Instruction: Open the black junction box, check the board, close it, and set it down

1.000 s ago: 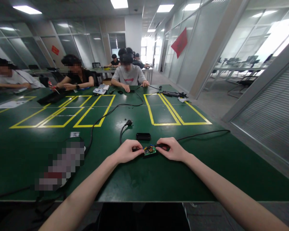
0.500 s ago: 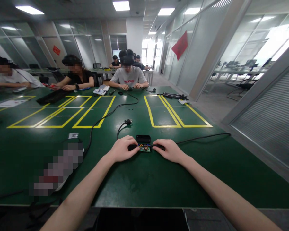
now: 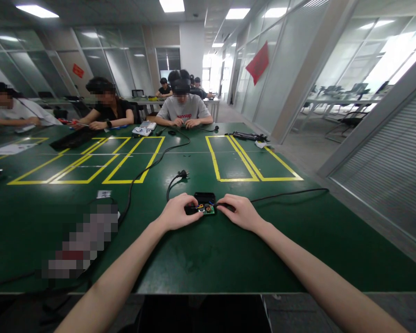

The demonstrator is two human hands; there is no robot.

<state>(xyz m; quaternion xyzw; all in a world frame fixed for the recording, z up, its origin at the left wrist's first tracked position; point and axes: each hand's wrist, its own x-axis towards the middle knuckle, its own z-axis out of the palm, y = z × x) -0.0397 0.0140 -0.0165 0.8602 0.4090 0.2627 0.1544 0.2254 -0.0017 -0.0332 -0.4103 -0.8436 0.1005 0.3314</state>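
Observation:
A small green circuit board (image 3: 209, 210) with a copper-wound coil and coloured wires lies before me, apparently in a black case half. Behind it rests an open black plastic case piece (image 3: 204, 197). My left hand (image 3: 177, 212) grips the board's left end, thumb at the near corner and forefinger at the far one, with a dark cable end between them. In my right hand (image 3: 239, 212), thumb and fingers pinch the black cable (image 3: 280, 196) close to the board's right end. A cable with a black plug (image 3: 183, 174) lies beyond my left hand.
A pixelated pouch-like object (image 3: 86, 240) lies at left, beside a long black cable (image 3: 131, 189) and a small paper label (image 3: 104, 194). Yellow tape rectangles (image 3: 232, 179) mark the green table (image 3: 201, 268). Several people sit opposite; a folded black tripod-like item (image 3: 246, 137) is at far right.
My left thumb and forefinger have spread wider around the board's left end. My right hand keeps its pinch on the cable. The whole view has shifted slightly.

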